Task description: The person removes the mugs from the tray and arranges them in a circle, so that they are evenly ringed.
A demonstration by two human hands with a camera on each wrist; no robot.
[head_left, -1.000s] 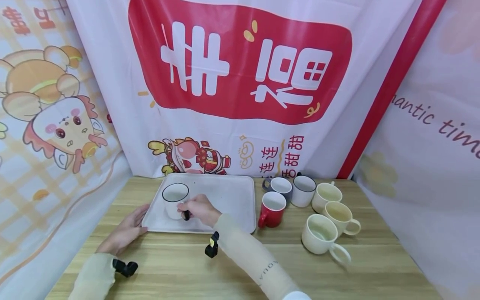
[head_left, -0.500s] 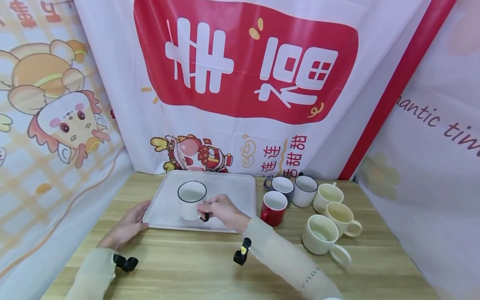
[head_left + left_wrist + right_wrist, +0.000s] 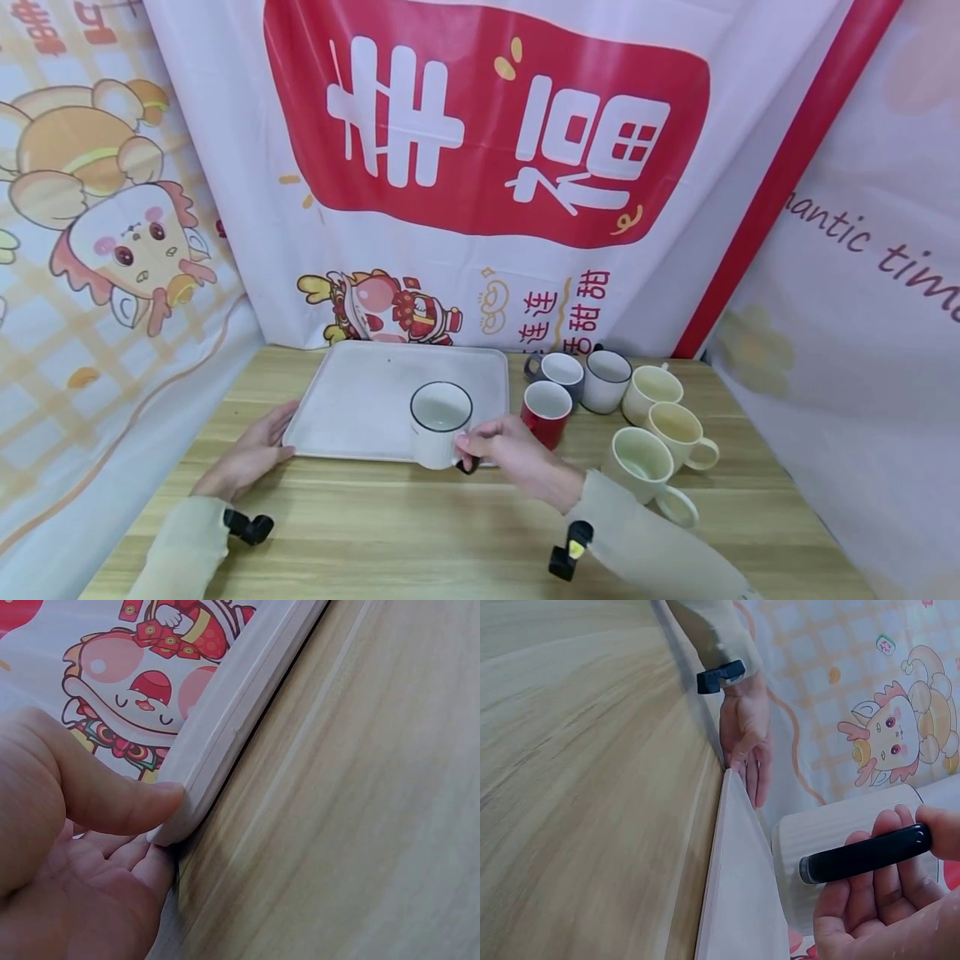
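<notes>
My right hand (image 3: 517, 454) holds a white mug (image 3: 438, 437) with a dark rim by its black handle (image 3: 862, 855). The mug hangs upright over the front right part of the white tray (image 3: 352, 417), and the right wrist view shows it raised off the tray's surface. At the tray's front left corner, my left hand (image 3: 251, 450) grips the edge. In the left wrist view the thumb (image 3: 131, 802) lies against the rim, with the fingers round the other side of the corner.
Right of the tray stand a red mug (image 3: 546, 412), a grey mug (image 3: 566, 375) and another white mug (image 3: 606, 383) with a dark rim. Farther right are a cream mug (image 3: 651, 396), a yellowish mug (image 3: 686, 437) and a pale green mug (image 3: 637, 471). A printed curtain (image 3: 420, 250) hangs behind.
My right hand has carried the white mug from the tray's left side rightward and toward the front edge. The left hand has stayed at the tray's corner.
</notes>
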